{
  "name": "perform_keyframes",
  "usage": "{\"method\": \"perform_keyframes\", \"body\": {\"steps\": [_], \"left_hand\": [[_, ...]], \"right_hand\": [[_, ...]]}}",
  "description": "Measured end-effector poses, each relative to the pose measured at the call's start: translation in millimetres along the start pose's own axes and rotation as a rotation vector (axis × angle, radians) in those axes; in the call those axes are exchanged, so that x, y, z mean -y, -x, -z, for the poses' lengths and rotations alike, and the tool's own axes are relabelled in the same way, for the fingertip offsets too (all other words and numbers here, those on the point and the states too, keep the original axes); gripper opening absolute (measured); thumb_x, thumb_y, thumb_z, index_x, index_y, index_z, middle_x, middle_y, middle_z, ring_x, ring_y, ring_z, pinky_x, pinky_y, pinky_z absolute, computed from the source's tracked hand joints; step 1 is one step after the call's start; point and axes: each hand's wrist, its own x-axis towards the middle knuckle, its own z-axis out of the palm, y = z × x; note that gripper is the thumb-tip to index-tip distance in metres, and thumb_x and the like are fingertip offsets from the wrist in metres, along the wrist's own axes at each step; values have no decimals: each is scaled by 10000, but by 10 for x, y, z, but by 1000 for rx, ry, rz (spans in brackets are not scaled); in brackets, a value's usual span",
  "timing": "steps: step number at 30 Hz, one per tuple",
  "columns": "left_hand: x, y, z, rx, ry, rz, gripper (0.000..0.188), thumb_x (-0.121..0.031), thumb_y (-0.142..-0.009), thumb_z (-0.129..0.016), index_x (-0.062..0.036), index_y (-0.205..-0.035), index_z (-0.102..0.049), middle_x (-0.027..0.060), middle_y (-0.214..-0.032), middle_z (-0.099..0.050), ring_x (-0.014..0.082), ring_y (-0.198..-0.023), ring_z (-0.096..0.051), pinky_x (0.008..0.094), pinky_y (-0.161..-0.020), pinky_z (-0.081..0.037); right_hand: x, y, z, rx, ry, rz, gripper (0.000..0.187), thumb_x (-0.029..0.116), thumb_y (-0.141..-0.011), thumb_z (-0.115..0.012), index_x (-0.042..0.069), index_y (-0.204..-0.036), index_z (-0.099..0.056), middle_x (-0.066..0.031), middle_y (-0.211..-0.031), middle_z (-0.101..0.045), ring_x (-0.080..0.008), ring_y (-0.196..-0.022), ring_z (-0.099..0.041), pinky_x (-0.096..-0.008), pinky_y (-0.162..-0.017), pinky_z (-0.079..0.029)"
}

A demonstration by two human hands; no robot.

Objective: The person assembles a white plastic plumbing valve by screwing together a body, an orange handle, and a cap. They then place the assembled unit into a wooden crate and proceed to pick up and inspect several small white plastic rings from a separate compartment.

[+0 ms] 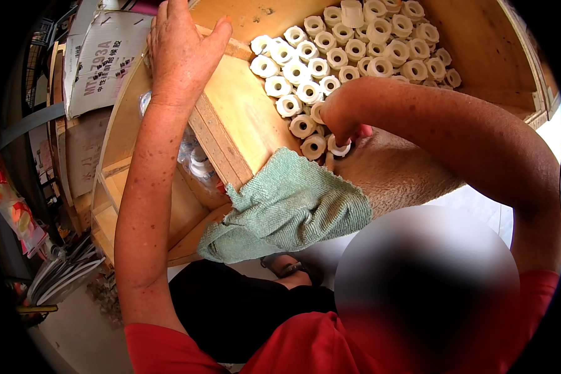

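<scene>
My left hand [184, 53] lies at the upper left over the end of a wooden divider [221, 140], thumb held apart from the fingers. Its fingertips run to the top edge of the picture. My right hand [346, 118] bends down at the wrist to the near edge of a crowd of white plastic ring fittings [308, 92]. Most of its fingers are hidden behind the hand. A single white fitting [338, 147] shows right beside them. Whether the fingers grip it, I cannot tell. The fittings stand close together in a wooden tray [480, 50], their round holes facing up.
A green cloth [293, 202] drapes over the tray's near corner, beside brown fleecy fabric [396, 171]. Left of the divider, a lower wooden compartment [184, 193] holds clear plastic bags. A white cardboard box [103, 59] stands at the far left, above coiled grey tubing [65, 274].
</scene>
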Motion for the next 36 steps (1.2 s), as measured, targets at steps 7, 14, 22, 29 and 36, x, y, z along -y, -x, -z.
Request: {"method": "perform_keyframes", "body": {"steps": [7,14,22,29,36], "left_hand": [[27,-6,6,9,12,16,516,-49,-686,-688,-16,-1164,-495,194,-1091,-537,368,-1085,-518,420,-949,-417],[27,-12,-12,7,-6,31,517,-52,-683,-687,-15,-1162,-496,194,-1087,-539,372,-1078,-521,420,-943,-421],[28,-28,-28,0,18,12,514,-52,-682,-686,-18,-1159,-497,194,-1085,-540,373,-1071,-525,422,-935,-425],[31,-13,-3,1,18,30,500,-49,-680,-685,-23,-1146,-505,191,-1075,-544,371,-1067,-527,420,-930,-427],[1,-14,-11,-2,-8,23,498,-44,-679,-685,-28,-1143,-503,191,-1075,-541,374,-1065,-524,429,-926,-426]], "right_hand": [[1,145,102,-198,76,-30,181,173,-827,-627,15,-806,-713,-74,-740,-710,-162,-695,-690,-311,-651,-548],[11,127,102,-175,-30,-61,161,96,-836,-577,0,-815,-705,-88,-760,-713,-165,-698,-691,-312,-669,-550],[-36,60,78,30,-62,-32,178,120,-877,-583,-11,-923,-694,-81,-852,-727,-164,-714,-696,-312,-693,-557],[-93,228,254,-132,-78,-46,168,65,-836,-573,15,-942,-694,-66,-879,-723,-166,-755,-690,-344,-734,-541],[-345,388,469,-497,-12,-8,160,72,-832,-574,-40,-854,-686,-103,-768,-712,-170,-597,-675,-297,-562,-544]]}}
